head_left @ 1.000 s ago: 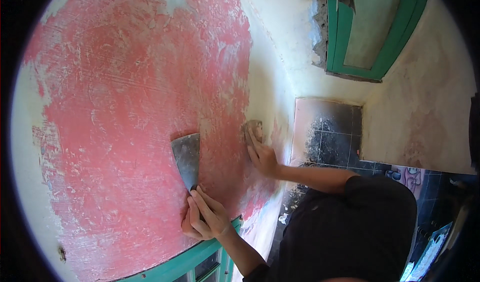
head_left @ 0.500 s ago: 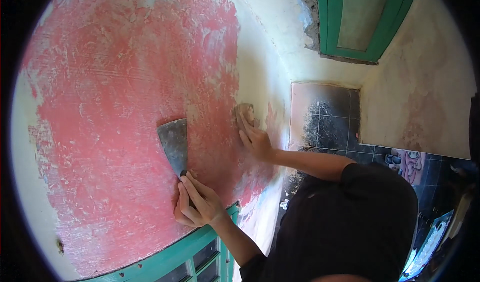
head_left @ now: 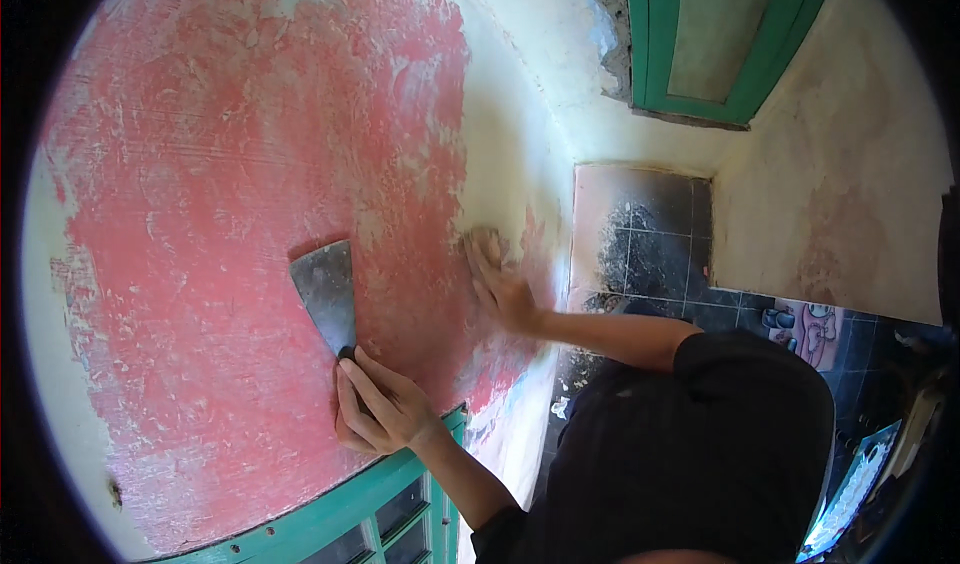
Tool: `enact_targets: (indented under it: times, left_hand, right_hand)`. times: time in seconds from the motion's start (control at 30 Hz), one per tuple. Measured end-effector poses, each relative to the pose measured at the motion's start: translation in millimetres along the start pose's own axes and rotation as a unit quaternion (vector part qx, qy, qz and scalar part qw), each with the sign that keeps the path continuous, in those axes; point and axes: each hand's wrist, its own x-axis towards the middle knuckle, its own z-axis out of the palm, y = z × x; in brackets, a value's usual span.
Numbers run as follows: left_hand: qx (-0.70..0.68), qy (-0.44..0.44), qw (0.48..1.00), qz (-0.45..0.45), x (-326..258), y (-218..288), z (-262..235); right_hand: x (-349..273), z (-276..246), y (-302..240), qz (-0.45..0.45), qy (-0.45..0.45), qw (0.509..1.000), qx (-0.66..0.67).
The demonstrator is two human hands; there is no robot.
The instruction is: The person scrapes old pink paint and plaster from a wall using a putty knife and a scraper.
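Note:
My left hand (head_left: 382, 404) pinches the dark handle of a putty knife (head_left: 330, 292). The knife's wide grey metal blade points up and slightly left, over the patchy pink-painted wall (head_left: 200, 294). I cannot tell whether the blade touches the surface. Farther right, my right hand (head_left: 510, 299) presses a small tan-brown pad (head_left: 487, 242) onto the wall, where the pink gives way to pale plaster. Motion blurs the pad and fingertips, so its exact kind is unclear.
Below the pink area runs a green frame with glass panes (head_left: 310, 519). Another green frame (head_left: 690, 104) sits at the upper right, with broken plaster beside it. Dark floor tiles (head_left: 660, 254) carry pale flakes and dust.
My left hand and the putty knife have shifted a little left in view. The right hand's pad sits slightly lower, and the whole view has drifted slightly.

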Motion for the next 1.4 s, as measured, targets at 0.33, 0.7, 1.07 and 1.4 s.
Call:
enact_targets:
  times: [0.33, 0.7, 1.07, 1.4]
  left_hand:
    - [-0.011, 0.0, 1.0, 0.01, 2.8, 3.2, 2.2]
    - [0.005, 0.002, 1.0, 0.007, -7.0, -3.4, -0.3]
    - [0.005, 0.005, 1.0, -0.011, -5.9, 0.4, 3.0]
    - [-0.011, 0.011, 1.0, -0.009, -2.9, 2.4, 5.6]
  right_hand:
    - [212.6, -47.6, 67.2, 0.191, 0.129, 0.973, -0.03]
    - [162.0, -26.7, 42.2, 0.074, 0.166, 0.982, -0.051]
    - [24.9, 1.0, 1.4, 0.001, 0.052, 0.999, 0.009]
    - [183.0, -32.6, 63.1, 0.211, 0.073, 0.975, -0.007]
